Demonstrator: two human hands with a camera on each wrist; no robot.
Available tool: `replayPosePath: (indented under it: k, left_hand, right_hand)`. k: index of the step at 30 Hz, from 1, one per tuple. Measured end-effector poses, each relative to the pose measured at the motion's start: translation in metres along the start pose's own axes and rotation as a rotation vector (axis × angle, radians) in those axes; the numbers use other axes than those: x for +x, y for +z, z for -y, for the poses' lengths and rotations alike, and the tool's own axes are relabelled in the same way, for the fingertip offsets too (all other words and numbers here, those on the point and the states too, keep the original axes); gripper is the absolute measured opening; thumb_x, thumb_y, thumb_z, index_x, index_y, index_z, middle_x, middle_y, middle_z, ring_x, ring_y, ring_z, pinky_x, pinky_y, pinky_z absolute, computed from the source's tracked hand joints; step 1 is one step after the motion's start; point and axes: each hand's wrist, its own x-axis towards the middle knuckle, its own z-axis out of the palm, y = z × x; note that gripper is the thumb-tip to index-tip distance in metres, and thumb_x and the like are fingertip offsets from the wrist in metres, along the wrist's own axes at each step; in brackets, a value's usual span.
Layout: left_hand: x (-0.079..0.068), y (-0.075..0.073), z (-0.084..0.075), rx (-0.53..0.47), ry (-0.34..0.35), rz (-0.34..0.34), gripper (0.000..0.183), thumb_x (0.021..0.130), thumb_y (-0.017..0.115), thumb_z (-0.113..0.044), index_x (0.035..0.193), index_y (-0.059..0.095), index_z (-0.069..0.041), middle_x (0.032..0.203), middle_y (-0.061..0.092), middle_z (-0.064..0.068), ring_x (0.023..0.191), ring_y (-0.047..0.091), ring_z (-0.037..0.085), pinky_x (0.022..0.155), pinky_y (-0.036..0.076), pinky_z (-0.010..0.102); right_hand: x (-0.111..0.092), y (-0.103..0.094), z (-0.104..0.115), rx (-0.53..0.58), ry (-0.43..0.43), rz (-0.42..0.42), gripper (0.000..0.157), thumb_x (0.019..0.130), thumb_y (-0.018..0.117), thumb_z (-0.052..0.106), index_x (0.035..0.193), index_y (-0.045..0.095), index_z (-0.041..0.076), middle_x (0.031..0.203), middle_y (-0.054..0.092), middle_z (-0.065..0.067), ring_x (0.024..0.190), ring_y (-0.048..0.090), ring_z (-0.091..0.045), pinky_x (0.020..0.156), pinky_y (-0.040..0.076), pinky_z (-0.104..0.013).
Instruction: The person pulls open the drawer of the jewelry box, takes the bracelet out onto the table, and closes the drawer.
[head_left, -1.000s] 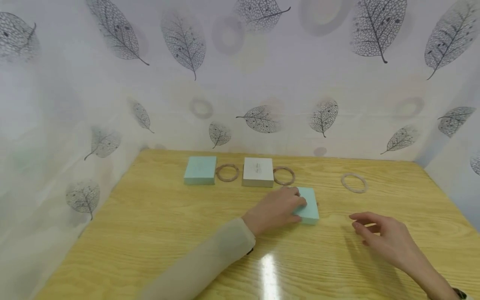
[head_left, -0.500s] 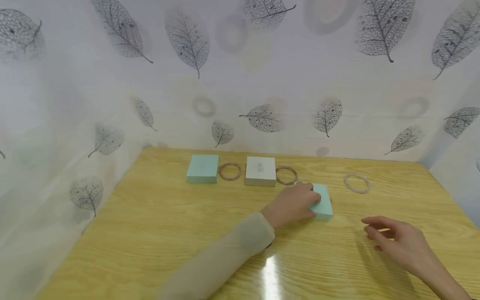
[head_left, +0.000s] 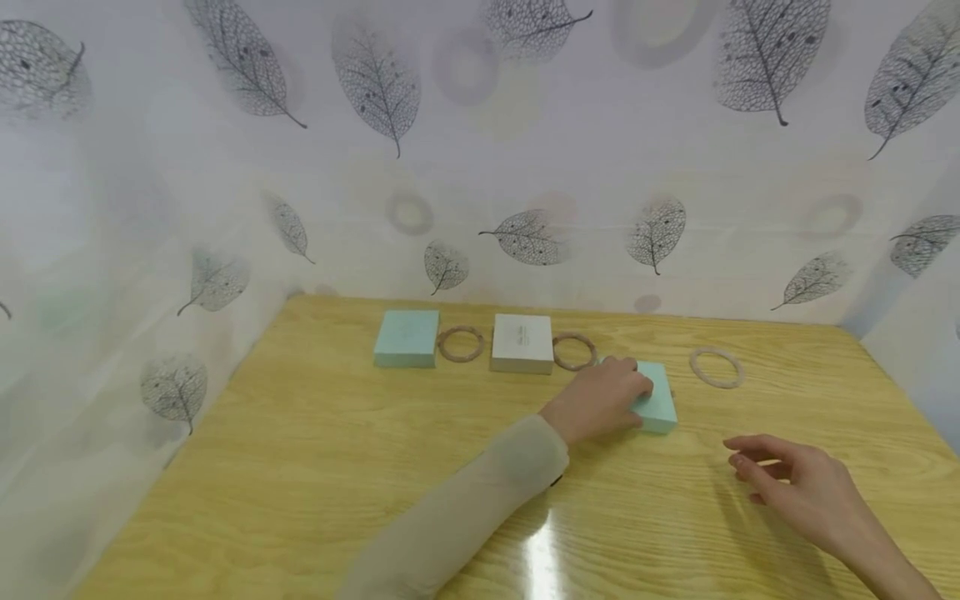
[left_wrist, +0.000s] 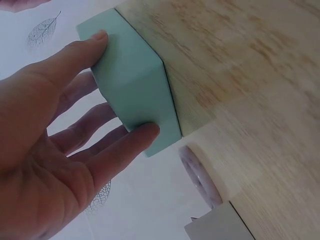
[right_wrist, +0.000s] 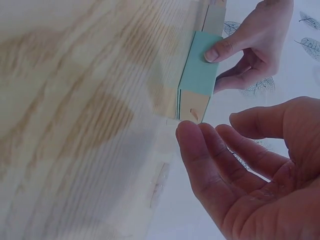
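My left hand (head_left: 600, 400) grips a mint-green box (head_left: 656, 400) by its sides on the table, right of the middle. In the left wrist view the thumb and a finger press on the box's side (left_wrist: 132, 85). The right wrist view shows a paler end of this box (right_wrist: 192, 106) with a small brown tab on it. My right hand (head_left: 806, 487) hovers to the right of the box, fingers loosely bent, holding nothing. A pale bangle (head_left: 716, 367) lies behind and to the right of the box.
Along the table's back stand another mint-green box (head_left: 407, 338) and a white box (head_left: 522, 343). A brownish bangle (head_left: 461, 343) lies between them, and a second brownish bangle (head_left: 574, 352) sits right of the white box. A leaf-print curtain (head_left: 465, 183) hangs behind the table (head_left: 315, 467).
My left hand has slid the mint-green box to the right and slightly back, towards the pale bangle. The right hand stays nearly where it was; the head view has shifted a little.
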Motion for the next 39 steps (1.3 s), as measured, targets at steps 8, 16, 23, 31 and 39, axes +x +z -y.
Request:
replayPosePath:
  k: [8,16,23,31,39]
  left_hand:
    - [0.009,0.001,0.001,-0.02,-0.023,0.007,0.036,0.094,0.072,-0.043,0.127,0.069,-0.028,0.121,0.063,-0.01,0.105,0.057,0.005,0.091,0.051,0.02]
    - [0.022,0.0,0.001,-0.047,-0.033,0.024,0.037,0.093,0.074,-0.042,0.126,0.069,-0.025,0.122,0.064,-0.009,0.109,0.057,0.004,0.095,0.049,0.015]
    - [0.029,0.0,0.003,-0.06,-0.055,0.044,0.037,0.094,0.074,-0.042,0.127,0.069,-0.026,0.123,0.063,-0.011,0.108,0.056,0.002,0.095,0.047,0.014]
    - [0.035,-0.001,0.005,-0.069,-0.07,0.038,0.042,0.093,0.074,-0.04,0.132,0.068,-0.025,0.127,0.063,-0.011,0.113,0.056,0.002,0.1,0.046,0.013]
    - [0.045,-0.001,0.009,-0.101,-0.066,0.043,0.04,0.093,0.075,-0.039,0.129,0.069,-0.022,0.124,0.063,-0.01,0.109,0.056,0.002,0.096,0.047,0.012]
  right_hand:
    - [0.0,0.001,-0.001,0.004,0.014,0.004,0.035,0.104,0.061,0.023,0.13,0.067,0.002,0.111,0.076,-0.017,0.071,0.069,0.002,0.059,0.059,-0.024]
    - [0.001,0.003,0.001,0.007,0.003,0.003,0.033,0.104,0.061,0.023,0.129,0.068,0.003,0.11,0.076,-0.016,0.072,0.07,0.002,0.059,0.059,-0.024]
    - [0.001,0.006,0.006,0.005,-0.016,-0.029,0.031,0.103,0.062,0.021,0.126,0.069,0.002,0.108,0.076,-0.015,0.071,0.069,0.004,0.059,0.058,-0.023]
    - [0.0,0.008,0.007,0.024,-0.003,-0.019,0.032,0.103,0.062,0.019,0.128,0.068,0.0,0.113,0.075,-0.019,0.071,0.069,0.003,0.059,0.059,-0.024]
    - [0.002,0.008,0.009,0.011,-0.015,-0.029,0.03,0.102,0.062,0.017,0.126,0.069,0.001,0.114,0.075,-0.02,0.071,0.069,0.004,0.057,0.058,-0.024]
